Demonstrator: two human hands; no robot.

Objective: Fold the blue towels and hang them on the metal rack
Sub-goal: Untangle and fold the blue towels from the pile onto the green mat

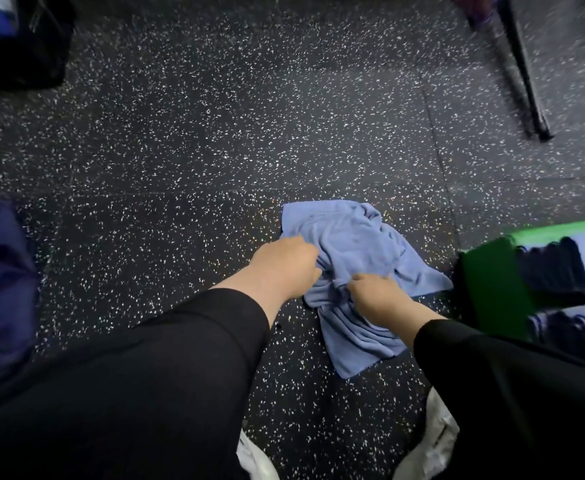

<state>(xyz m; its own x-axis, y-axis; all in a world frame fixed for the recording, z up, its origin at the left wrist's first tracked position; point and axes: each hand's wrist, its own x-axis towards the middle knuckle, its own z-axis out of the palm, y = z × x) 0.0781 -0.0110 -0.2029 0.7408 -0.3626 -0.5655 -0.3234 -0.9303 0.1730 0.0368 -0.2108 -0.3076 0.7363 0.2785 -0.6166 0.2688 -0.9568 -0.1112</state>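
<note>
Fingers of left hand [286,265] and right hand [376,296] curled into crumpled blue towel [357,251] — soft terry, bunched on speckled rubber floor [180,150]; no legible writing.

A light blue towel [357,268] is lying crumpled on the dark speckled floor, sitting at about four o'clock from the middle of the view. Its cloth is bunching into deep folds at its centre, where it is being gathered. One flat corner is pointing toward eleven o'clock, another is spreading out toward three o'clock, and a longer wrinkled flap is trailing down toward six o'clock, resting flat on the floor.
</note>
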